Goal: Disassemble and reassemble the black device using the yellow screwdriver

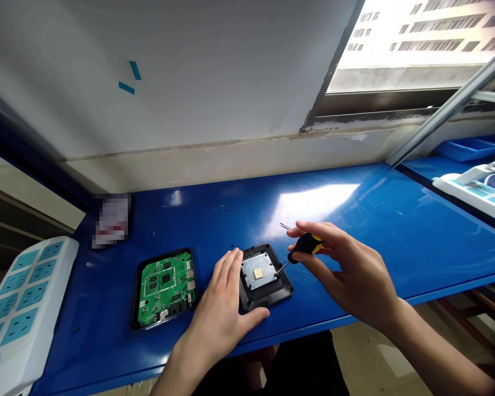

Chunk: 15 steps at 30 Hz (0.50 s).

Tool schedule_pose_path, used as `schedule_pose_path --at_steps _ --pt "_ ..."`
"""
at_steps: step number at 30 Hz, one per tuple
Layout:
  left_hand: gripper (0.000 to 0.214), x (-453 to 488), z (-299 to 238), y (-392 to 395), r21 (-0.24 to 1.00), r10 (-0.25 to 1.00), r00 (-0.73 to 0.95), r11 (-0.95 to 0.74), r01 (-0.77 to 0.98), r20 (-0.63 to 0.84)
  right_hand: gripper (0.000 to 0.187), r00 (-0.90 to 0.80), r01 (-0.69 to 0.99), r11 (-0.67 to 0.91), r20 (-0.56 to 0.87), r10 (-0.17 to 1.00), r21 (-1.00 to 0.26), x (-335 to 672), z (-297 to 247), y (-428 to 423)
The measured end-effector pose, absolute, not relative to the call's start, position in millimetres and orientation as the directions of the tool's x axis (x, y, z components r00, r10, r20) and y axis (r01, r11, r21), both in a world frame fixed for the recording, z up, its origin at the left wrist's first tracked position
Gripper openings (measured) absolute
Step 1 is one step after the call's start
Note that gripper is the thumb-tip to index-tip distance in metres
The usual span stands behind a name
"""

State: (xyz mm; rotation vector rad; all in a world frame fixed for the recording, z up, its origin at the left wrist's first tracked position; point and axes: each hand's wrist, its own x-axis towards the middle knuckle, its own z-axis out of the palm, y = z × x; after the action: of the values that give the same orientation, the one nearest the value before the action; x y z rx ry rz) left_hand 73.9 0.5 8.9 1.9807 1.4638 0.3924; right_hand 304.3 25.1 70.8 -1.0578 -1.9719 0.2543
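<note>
Writing: the card (111,220) at the bench's back left is blurred and unreadable. The markings on the green circuit board (165,286) are too small to read. Containers: a black shell (135,300) holds that board, left of the hands. A black housing (268,298) near the front edge of the blue bench (355,220) holds a grey metal plate (264,263) with a tan square pad (257,273) at its centre. Left hand (220,308) lies flat, fingers straight along the housing's left side, thumb along its front edge. Right hand (350,275) pinches the black-and-yellow screwdriver (307,245) with thumb and fingertips, its tip at the plate's right corner. White power strips with teal sockets lie far left (16,308) and far right (474,192).
</note>
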Motion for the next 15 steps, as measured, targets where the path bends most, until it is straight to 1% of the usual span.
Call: schedule_pose_path --at_steps 5,8,12,15 --pt "0.1 74 7 1 0.639 0.933 0.336 -0.179 0.748 -0.131 0.048 -0.337 0.551 0.62 0.53 0.778 -0.559 306 77 25" --pt "0.099 74 7 1 0.631 0.929 0.34 -0.177 0.755 -0.148 0.042 -0.356 0.526 0.606 0.492 0.794 -0.596 304 79 25" --pt "0.098 74 9 0 0.633 0.929 0.337 -0.169 0.755 -0.154 0.035 -0.299 0.498 0.58 0.5 0.813 -0.645 298 77 21" --pt "0.097 74 8 0 0.635 0.929 0.34 -0.175 0.752 -0.146 0.035 -0.243 0.513 0.587 0.551 0.799 -0.626 292 74 17"
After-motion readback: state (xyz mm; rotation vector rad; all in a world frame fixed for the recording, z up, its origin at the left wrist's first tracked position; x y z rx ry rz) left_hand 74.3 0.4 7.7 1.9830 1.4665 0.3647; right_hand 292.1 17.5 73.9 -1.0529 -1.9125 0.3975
